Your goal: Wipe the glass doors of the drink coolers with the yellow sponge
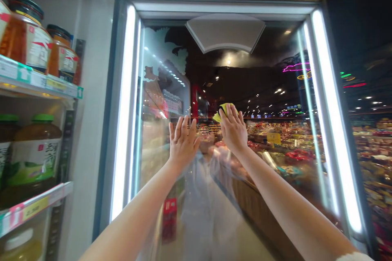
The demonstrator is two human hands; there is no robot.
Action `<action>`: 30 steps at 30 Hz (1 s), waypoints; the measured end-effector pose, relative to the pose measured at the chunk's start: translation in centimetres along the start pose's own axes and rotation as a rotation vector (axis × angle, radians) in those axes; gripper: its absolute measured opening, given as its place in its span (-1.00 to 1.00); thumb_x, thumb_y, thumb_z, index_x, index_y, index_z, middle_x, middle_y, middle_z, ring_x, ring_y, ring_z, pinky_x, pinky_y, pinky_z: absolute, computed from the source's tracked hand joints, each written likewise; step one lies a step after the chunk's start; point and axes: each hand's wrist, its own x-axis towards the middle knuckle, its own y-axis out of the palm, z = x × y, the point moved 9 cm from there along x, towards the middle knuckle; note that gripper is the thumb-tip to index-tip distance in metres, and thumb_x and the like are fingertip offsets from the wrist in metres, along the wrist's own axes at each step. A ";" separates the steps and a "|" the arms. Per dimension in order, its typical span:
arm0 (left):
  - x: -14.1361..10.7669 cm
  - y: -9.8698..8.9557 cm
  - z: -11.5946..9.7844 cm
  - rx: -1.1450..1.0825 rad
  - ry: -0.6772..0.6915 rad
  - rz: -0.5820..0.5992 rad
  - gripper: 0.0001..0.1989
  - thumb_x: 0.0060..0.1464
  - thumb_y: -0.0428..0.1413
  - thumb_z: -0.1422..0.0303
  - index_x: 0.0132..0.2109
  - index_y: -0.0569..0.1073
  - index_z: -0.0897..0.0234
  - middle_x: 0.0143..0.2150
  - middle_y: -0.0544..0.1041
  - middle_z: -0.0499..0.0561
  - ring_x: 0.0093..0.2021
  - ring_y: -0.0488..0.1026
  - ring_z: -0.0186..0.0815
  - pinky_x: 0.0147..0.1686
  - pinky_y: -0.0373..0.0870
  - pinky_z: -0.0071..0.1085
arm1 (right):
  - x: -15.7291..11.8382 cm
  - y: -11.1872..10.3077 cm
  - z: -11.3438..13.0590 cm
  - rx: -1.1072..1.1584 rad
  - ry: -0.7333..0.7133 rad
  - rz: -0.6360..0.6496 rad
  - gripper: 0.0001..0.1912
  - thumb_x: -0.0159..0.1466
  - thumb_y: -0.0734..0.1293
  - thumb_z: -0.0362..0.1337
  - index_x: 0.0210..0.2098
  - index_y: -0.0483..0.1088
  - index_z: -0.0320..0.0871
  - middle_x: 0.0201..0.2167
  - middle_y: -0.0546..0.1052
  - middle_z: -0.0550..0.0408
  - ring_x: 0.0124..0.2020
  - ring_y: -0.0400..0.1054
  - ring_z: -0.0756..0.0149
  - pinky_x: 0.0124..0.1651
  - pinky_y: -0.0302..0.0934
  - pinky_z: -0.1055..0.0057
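Observation:
In the head view a glass door (275, 85) with bright light strips down both sides stands open in front of me. My left hand (183, 140) lies flat against the glass, fingers spread, with nothing in it. To its right, my right hand (234, 128) presses a yellow-green cloth (218, 116) with a dark edge against the pane. Most of the cloth is hidden under the fingers. A pale fan-shaped panel (226, 30) sits on the upper glass, above both hands. My reflection shows faintly in the pane.
On the left, a lit cabinet holds dark-lidded jars (38, 40) on an upper shelf and green-capped bottles (35, 151) below. Price labels line the shelf edges (36, 208). Beyond the door spread blurred store displays (372, 155).

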 end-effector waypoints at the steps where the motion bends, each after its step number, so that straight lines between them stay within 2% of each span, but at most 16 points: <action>1: -0.1 -0.1 0.3 0.002 -0.013 0.006 -0.38 0.31 0.04 0.21 0.43 0.19 0.25 0.49 0.15 0.30 0.51 0.02 0.04 0.46 -0.22 0.19 | 0.3 0.5 1.5 0.007 -0.039 0.015 -0.49 0.48 0.15 -0.31 0.39 0.23 -0.15 0.47 0.13 -0.12 0.51 -0.07 0.04 0.48 -0.05 -0.11; 3: -0.3 -0.3 1.0 0.002 -0.038 0.016 -0.36 0.29 0.05 0.18 0.44 0.18 0.25 0.49 0.15 0.30 0.51 0.01 0.05 0.46 -0.23 0.19 | -0.8 1.3 4.1 0.026 -0.154 0.059 -0.48 0.46 0.18 -0.33 0.39 0.23 -0.13 0.47 0.13 -0.10 0.51 -0.06 0.07 0.49 -0.06 -0.06; 5: -0.8 -0.4 1.6 -0.011 -0.048 0.031 -0.31 0.28 0.07 0.13 0.45 0.15 0.25 0.50 0.13 0.29 0.52 -0.02 0.07 0.46 -0.25 0.20 | -3.4 1.4 5.4 0.044 -0.263 0.105 -0.46 0.44 0.20 -0.37 0.39 0.23 -0.09 0.47 0.14 -0.05 0.50 -0.04 0.12 0.51 -0.07 -0.01; 8: -1.7 -0.7 2.6 -0.029 -0.043 0.057 -0.26 0.25 0.08 0.10 0.47 0.11 0.22 0.51 0.10 0.27 0.53 -0.05 0.07 0.47 -0.30 0.20 | -6.6 0.8 4.0 0.051 -0.305 0.129 -0.44 0.42 0.21 -0.39 0.39 0.21 -0.03 0.46 0.16 -0.01 0.50 -0.02 0.15 0.51 -0.10 -0.04; 10: -2.3 -0.9 3.4 -0.023 -0.039 0.072 -0.25 0.24 0.09 0.10 0.47 0.10 0.22 0.51 0.11 0.27 0.52 -0.05 0.07 0.47 -0.32 0.18 | -6.1 0.2 1.8 0.048 -0.217 0.093 -0.44 0.43 0.19 -0.38 0.40 0.20 -0.03 0.47 0.15 -0.02 0.50 -0.03 0.11 0.50 -0.11 -0.10; 12: -2.7 -1.2 4.1 -0.009 -0.043 0.079 -0.24 0.23 0.10 0.09 0.47 0.11 0.23 0.50 0.12 0.28 0.52 -0.03 0.08 0.47 -0.33 0.18 | -3.8 0.0 0.4 0.059 -0.088 0.027 -0.44 0.44 0.16 -0.38 0.41 0.18 -0.04 0.48 0.13 -0.03 0.51 -0.07 0.07 0.49 -0.10 -0.15; 14: -3.0 -1.4 4.8 0.007 -0.051 0.082 -0.25 0.24 0.10 0.08 0.46 0.13 0.25 0.49 0.13 0.30 0.52 -0.03 0.09 0.47 -0.32 0.18 | -1.1 0.5 0.9 0.083 -0.006 -0.016 -0.44 0.45 0.13 -0.39 0.42 0.17 -0.05 0.48 0.10 -0.03 0.52 -0.10 0.06 0.48 -0.08 -0.16; 16: -3.2 -1.6 5.4 0.018 -0.059 0.087 -0.26 0.25 0.09 0.09 0.46 0.13 0.27 0.49 0.13 0.31 0.52 -0.04 0.10 0.47 -0.31 0.20 | 0.5 1.5 3.5 0.105 -0.014 -0.008 -0.44 0.45 0.13 -0.39 0.42 0.17 -0.07 0.49 0.09 -0.05 0.52 -0.11 0.05 0.48 -0.07 -0.15; 18: -3.5 -1.8 5.8 0.023 -0.062 0.095 -0.26 0.25 0.08 0.10 0.46 0.13 0.29 0.49 0.13 0.32 0.52 -0.04 0.12 0.46 -0.29 0.21 | 0.1 2.6 6.8 0.110 -0.097 0.038 -0.45 0.45 0.14 -0.40 0.41 0.19 -0.11 0.48 0.10 -0.07 0.52 -0.10 0.07 0.49 -0.07 -0.10; 20: -3.9 -2.0 6.2 0.021 -0.067 0.100 -0.27 0.26 0.07 0.10 0.46 0.13 0.28 0.49 0.14 0.32 0.52 -0.03 0.11 0.46 -0.28 0.21 | -2.2 3.2 9.4 0.108 -0.204 0.089 -0.47 0.45 0.16 -0.40 0.39 0.21 -0.11 0.48 0.13 -0.06 0.51 -0.07 0.11 0.51 -0.07 -0.03; 22: -4.5 -2.1 6.7 0.016 -0.074 0.105 -0.28 0.27 0.06 0.10 0.46 0.13 0.27 0.49 0.14 0.30 0.52 -0.03 0.09 0.47 -0.27 0.19 | -5.0 3.0 10.2 0.102 -0.271 0.119 -0.46 0.45 0.18 -0.41 0.39 0.21 -0.06 0.47 0.15 -0.03 0.50 -0.04 0.15 0.52 -0.10 -0.01; 24: -5.1 -2.3 7.3 0.015 -0.076 0.111 -0.30 0.28 0.05 0.11 0.46 0.13 0.26 0.49 0.14 0.30 0.52 -0.03 0.08 0.47 -0.26 0.18 | -6.7 2.5 9.3 0.094 -0.268 0.124 -0.44 0.44 0.20 -0.41 0.40 0.19 -0.02 0.47 0.15 -0.01 0.50 -0.03 0.15 0.52 -0.14 -0.07; 27: -5.8 -2.4 8.0 0.027 -0.070 0.112 -0.31 0.29 0.03 0.11 0.46 0.14 0.29 0.48 0.15 0.32 0.52 -0.04 0.09 0.47 -0.24 0.20 | -5.4 2.1 7.2 0.081 -0.154 0.080 -0.42 0.42 0.20 -0.45 0.40 0.20 -0.05 0.48 0.12 -0.06 0.51 -0.08 0.09 0.52 -0.18 -0.15; 30: -6.0 -2.7 8.7 0.038 -0.073 0.096 -0.33 0.31 0.01 0.13 0.46 0.14 0.29 0.48 0.16 0.32 0.52 -0.03 0.08 0.46 -0.22 0.21 | -1.9 2.7 7.8 0.097 -0.058 0.012 -0.43 0.43 0.16 -0.46 0.41 0.19 -0.11 0.48 0.09 -0.11 0.52 -0.13 0.06 0.50 -0.15 -0.17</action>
